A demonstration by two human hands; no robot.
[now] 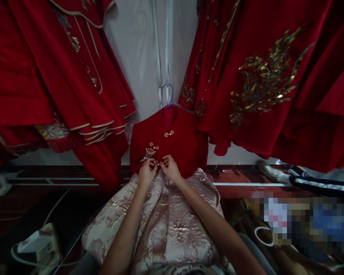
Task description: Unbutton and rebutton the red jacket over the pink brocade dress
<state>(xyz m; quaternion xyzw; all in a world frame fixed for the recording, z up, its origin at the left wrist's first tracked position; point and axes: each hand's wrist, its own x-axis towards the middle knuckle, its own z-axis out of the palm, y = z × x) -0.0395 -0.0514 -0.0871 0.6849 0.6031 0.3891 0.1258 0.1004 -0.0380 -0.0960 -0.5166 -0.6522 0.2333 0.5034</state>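
A red jacket (186,145) hangs in front of me on a blue-purple hanger (171,100). A jewelled clasp (169,134) with flower ends sits near its collar. Farther down on the left is a fan-shaped beaded ornament (150,151) with dangling strands. My left hand (147,173) pinches the left side of a small flower clasp (156,163) at the jacket's lower front. From the other side, my right hand (170,169) has its fingers closed on the clasp's right end. A pale pink and gold brocade skirt (177,217) spreads below, under my forearms.
Red embroidered garments (103,103) hang at the left, and a red gown (218,114) with gold sequins hangs at the right. A power strip (47,248) with cables lies at lower left. Another person's leg and shoe (268,170) show at right, above a white floor-level rail (246,184).
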